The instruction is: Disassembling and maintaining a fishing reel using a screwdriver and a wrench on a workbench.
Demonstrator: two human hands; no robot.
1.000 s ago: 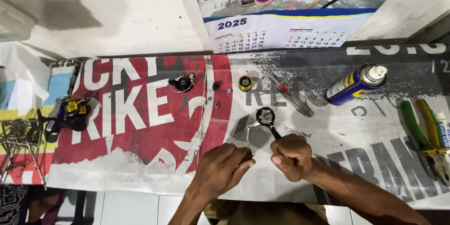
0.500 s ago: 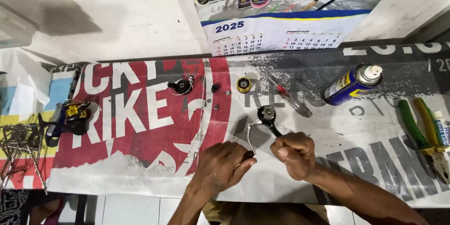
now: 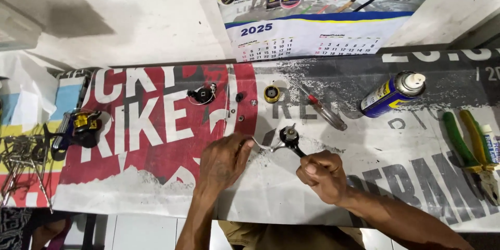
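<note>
My right hand [image 3: 320,174] is closed around the black stem of a small reel part [image 3: 288,136], a black round head with a curved silver arm. The arm runs left to my left hand [image 3: 224,160], whose fingertips pinch its end. Both hands hover just above the printed banner [image 3: 156,125] that covers the bench, near its front edge. What lies under my palms is hidden.
A blue and yellow spray can [image 3: 393,94], a clear-handled screwdriver [image 3: 325,112], a gold ring [image 3: 271,93], a black reel piece [image 3: 202,94] and small screws lie behind. A black and gold reel [image 3: 78,127] sits left, green-handled pliers [image 3: 466,143] right. A calendar [image 3: 307,36] hangs on the wall.
My left hand has moved up and left, from beside my right hand to the end of the silver arm. The part has turned so the arm points left.
</note>
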